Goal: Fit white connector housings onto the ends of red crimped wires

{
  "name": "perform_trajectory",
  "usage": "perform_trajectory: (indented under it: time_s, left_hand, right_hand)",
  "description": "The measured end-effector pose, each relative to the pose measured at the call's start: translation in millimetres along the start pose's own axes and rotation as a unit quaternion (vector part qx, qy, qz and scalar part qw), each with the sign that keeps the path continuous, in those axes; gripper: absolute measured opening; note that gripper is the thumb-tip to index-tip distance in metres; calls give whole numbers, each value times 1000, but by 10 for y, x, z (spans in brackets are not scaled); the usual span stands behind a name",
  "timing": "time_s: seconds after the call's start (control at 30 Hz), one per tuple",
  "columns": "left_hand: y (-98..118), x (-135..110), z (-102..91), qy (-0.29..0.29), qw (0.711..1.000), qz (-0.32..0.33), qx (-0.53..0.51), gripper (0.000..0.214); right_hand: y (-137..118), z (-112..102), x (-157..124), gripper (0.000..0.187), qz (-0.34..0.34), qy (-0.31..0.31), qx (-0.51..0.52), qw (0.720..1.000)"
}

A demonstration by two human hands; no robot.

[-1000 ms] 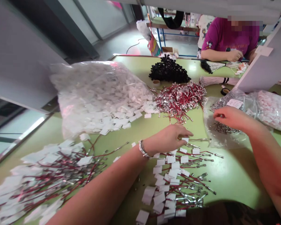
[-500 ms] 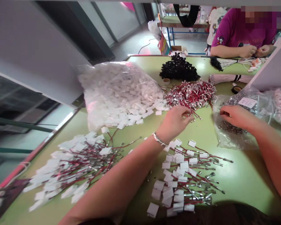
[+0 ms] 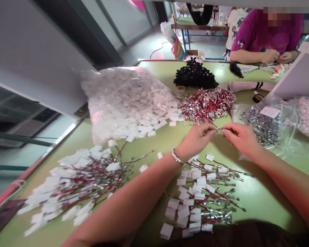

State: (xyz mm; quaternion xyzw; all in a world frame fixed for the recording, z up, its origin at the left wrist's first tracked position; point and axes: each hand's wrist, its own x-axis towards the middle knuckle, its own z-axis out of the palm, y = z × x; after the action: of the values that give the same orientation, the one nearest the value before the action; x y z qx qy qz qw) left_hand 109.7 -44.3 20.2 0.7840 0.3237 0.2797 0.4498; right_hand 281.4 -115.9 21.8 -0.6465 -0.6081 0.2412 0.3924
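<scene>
My left hand (image 3: 198, 140), with a bracelet at its wrist, is closed in a pinch on a thin red wire (image 3: 215, 126) beside the heap of loose wires. Opposite it, my right hand (image 3: 241, 138) pinches a small silver metal terminal (image 3: 218, 129). The fingertips of both hands nearly meet, and whether the two pieces are joined I cannot tell. Just behind lies the heap of red wires with metal ends (image 3: 208, 104). Below the hands, red wires with white plastic housings (image 3: 195, 197) and bare metal ends are spread in rows.
A clear bag of white housings (image 3: 128, 103) spills open at the left. Nearer is a pile of housed wires (image 3: 84, 175). Bagged metal terminals (image 3: 266, 127) lie at the right, black connectors (image 3: 195, 75) at the back. Another person's hands (image 3: 278, 56) work across the table.
My right hand has moved left from the bag of metal terminals to meet my left hand. My left hand has shifted slightly right and lower. The view has shifted slightly.
</scene>
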Motion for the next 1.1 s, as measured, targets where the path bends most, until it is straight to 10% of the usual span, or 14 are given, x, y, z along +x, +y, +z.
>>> perform_trajectory:
  time_s: [0.53,0.87,1.1]
  left_hand:
    - [-84,-49,-1,-47,987,89,123,27]
    - [40,-106,-21,-151,835,222,480,25]
    - [122,-13,-169,-122,910,181,352,30]
  right_hand:
    - [-26,-39,14,19,-107,-53,-63,991]
    - [-34,-92,1,24,136,-239,80,958]
    - [-80,-122,56,25,92,-305,83,944]
